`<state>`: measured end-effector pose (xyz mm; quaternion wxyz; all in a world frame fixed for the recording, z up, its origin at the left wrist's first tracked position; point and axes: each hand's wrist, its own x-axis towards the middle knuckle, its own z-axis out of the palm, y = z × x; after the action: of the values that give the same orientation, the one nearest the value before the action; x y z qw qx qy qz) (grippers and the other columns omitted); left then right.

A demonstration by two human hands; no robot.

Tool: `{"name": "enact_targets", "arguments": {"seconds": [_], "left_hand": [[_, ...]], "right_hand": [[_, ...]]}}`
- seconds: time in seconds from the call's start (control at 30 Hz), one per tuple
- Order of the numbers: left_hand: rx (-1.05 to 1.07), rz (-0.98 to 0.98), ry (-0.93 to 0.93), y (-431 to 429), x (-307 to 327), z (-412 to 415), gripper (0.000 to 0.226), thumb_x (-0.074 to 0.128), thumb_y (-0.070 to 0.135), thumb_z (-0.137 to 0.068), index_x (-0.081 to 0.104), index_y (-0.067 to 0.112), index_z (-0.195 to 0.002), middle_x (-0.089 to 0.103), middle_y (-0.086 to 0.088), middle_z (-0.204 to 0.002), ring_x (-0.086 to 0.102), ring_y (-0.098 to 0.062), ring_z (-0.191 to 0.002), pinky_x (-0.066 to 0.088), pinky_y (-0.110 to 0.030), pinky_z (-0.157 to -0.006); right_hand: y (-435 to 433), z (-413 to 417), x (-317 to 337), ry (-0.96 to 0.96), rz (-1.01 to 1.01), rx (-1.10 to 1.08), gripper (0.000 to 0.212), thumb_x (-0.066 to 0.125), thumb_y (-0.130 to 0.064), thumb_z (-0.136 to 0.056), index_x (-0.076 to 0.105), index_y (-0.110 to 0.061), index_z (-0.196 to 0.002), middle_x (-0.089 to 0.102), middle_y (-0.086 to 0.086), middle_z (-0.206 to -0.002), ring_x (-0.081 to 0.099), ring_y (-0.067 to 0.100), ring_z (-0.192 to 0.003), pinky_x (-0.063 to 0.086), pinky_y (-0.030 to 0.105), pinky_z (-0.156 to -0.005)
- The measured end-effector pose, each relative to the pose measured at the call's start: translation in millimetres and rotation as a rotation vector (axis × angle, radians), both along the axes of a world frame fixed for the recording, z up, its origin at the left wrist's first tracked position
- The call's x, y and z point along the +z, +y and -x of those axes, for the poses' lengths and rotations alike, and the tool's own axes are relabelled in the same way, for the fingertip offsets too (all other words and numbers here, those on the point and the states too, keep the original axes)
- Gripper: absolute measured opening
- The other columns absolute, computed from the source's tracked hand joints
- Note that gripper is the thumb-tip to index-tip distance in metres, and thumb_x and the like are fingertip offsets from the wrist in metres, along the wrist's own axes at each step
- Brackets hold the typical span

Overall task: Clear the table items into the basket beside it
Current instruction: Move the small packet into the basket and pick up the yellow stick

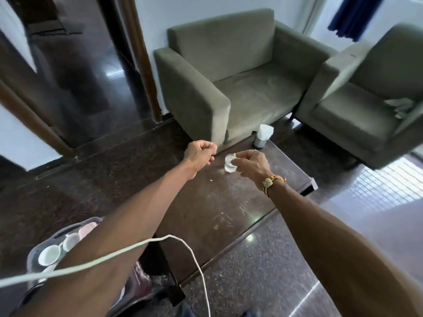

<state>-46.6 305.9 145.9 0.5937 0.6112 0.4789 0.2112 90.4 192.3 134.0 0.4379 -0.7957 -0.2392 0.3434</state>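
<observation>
At the lower left a translucent basket (pixel 29 256) sits on the floor just beside the dark tabletop (pixel 229 202), with white cups (pixel 49 254) and something pink inside it, partly hidden by the left forearm; a white cable (pixel 137 244) loops across that forearm; the left grip (pixel 200 154) hangs above the tabletop's left edge, clenched into a fist with nothing showing in it; just to its right a small clear glass (pixel 229 165) stands upright and seems to rest on the tabletop, and the right grip (pixel 250 164) is grasping it, fingertips curled round its rim from above; a knotted band (pixel 272 181) circles the right wrist; beyond the glass a small canister with a white top (pixel 263 135) stands near the tabletop's far edge; two olive-green armchairs (pixel 229 65) stand behind, side by side
</observation>
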Motion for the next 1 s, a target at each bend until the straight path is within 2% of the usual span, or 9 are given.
{"name": "enact_targets", "arguments": {"seconds": [0.1, 0.13, 0.2, 0.3, 0.4, 0.47, 0.7, 0.87, 1.0], "left_hand": [[-0.065, 0.037, -0.013, -33.1, -10.0, -43.7, 0.006, 0.064, 0.015, -0.091, 0.066, 0.011, -0.096, 0.065, -0.005, -0.081, 0.057, -0.009, -0.061, 0.049, -0.021, -0.056], [-0.092, 0.058, -0.017, -46.4, -14.7, -58.6, 0.002, 0.064, 0.013, -0.092, 0.065, 0.012, -0.091, 0.064, -0.006, -0.081, 0.056, -0.01, -0.06, 0.047, -0.021, -0.054], [-0.152, 0.085, 0.002, -74.2, -26.9, -88.1, 0.009, 0.062, 0.01, -0.093, 0.061, 0.014, -0.085, 0.061, -0.007, -0.08, 0.054, -0.01, -0.058, 0.044, -0.018, -0.051], [-0.226, 0.12, 0.042, -114.4, -44.1, -127.2, 0.005, 0.063, 0.007, -0.092, 0.061, 0.012, -0.093, 0.06, -0.004, -0.079, 0.054, -0.008, -0.059, 0.044, -0.016, -0.05], [-0.29, 0.136, 0.076, -149.1, -54.3, -160.7, 0.011, 0.064, 0.009, -0.092, 0.061, 0.008, -0.103, 0.061, -0.005, -0.082, 0.056, -0.008, -0.061, 0.046, -0.016, -0.052], [-0.32, 0.129, 0.09, -166.6, -54.5, -182.0, 0.012, 0.065, 0.01, -0.091, 0.063, 0.008, -0.102, 0.063, -0.007, -0.084, 0.057, -0.009, -0.062, 0.047, -0.018, -0.054], [-0.402, 0.094, 0.086, -204.5, -44.8, -264.3, 0.012, 0.065, 0.01, -0.091, 0.063, 0.009, -0.102, 0.064, -0.009, -0.088, 0.058, -0.01, -0.065, 0.048, -0.022, -0.057], [-0.515, 0.134, 0.128, -236.0, -57.5, -309.7, 0.016, 0.064, 0.008, -0.092, 0.062, 0.005, -0.108, 0.063, -0.012, -0.092, 0.057, -0.01, -0.064, 0.047, -0.02, -0.056], [-0.593, 0.176, 0.183, -245.2, -73.3, -349.3, 0.014, 0.064, 0.007, -0.092, 0.061, 0.008, -0.106, 0.061, -0.013, -0.092, 0.054, -0.01, -0.063, 0.045, -0.02, -0.056]], "right_hand": [[-42.7, -39.0, -6.5, 0.017, 0.005, -0.073, 0.017, 0.081, -0.018, -0.069, 0.069, -0.021, -0.08, 0.068, 0.008, -0.072, 0.062, 0.023, -0.068, 0.052, 0.037, -0.065], [-58.2, -53.5, -10.6, 0.015, 0.014, -0.101, 0.014, 0.081, -0.017, -0.071, 0.069, -0.021, -0.078, 0.069, 0.009, -0.072, 0.063, 0.022, -0.067, 0.054, 0.037, -0.066], [-91.0, -81.7, -18.9, 0.002, 0.034, -0.155, 0.011, 0.08, -0.018, -0.072, 0.071, -0.022, -0.077, 0.074, 0.011, -0.076, 0.066, 0.019, -0.068, 0.059, 0.038, -0.071], [-137.6, -123.7, -30.4, -0.006, 0.047, -0.215, 0.009, 0.079, -0.018, -0.072, 0.072, -0.023, -0.076, 0.075, 0.01, -0.079, 0.068, 0.018, -0.071, 0.061, 0.043, -0.08], [-177.1, -160.2, -35.8, 0.009, 0.044, -0.264, 0.012, 0.08, -0.018, -0.072, 0.071, -0.022, -0.08, 0.075, 0.01, -0.084, 0.068, 0.021, -0.077, 0.059, 0.046, -0.084], [-196.6, -180.5, -36.3, 0.024, 0.031, -0.289, 0.016, 0.079, -0.018, -0.072, 0.073, -0.019, -0.087, 0.075, 0.014, -0.092, 0.068, 0.023, -0.081, 0.059, 0.047, -0.086], [-252.3, -239.4, -33.3, 0.01, 0.003, -0.416, 0.011, 0.077, -0.02, -0.071, 0.074, -0.021, -0.081, 0.075, 0.012, -0.098, 0.071, 0.031, -0.099, 0.059, 0.047, -0.089], [-284.9, -268.2, -57.1, 0.048, 0.018, -0.506, 0.01, 0.078, -0.019, -0.067, 0.07, -0.023, -0.073, 0.075, 0.014, -0.099, 0.07, 0.035, -0.101, 0.059, 0.049, -0.089], [-299.0, -295.7, -73.1, 0.067, 0.071, -0.535, 0.012, 0.08, -0.025, -0.066, 0.069, -0.027, -0.073, 0.076, 0.008, -0.09, 0.072, 0.029, -0.093, 0.059, 0.05, -0.086]]}}
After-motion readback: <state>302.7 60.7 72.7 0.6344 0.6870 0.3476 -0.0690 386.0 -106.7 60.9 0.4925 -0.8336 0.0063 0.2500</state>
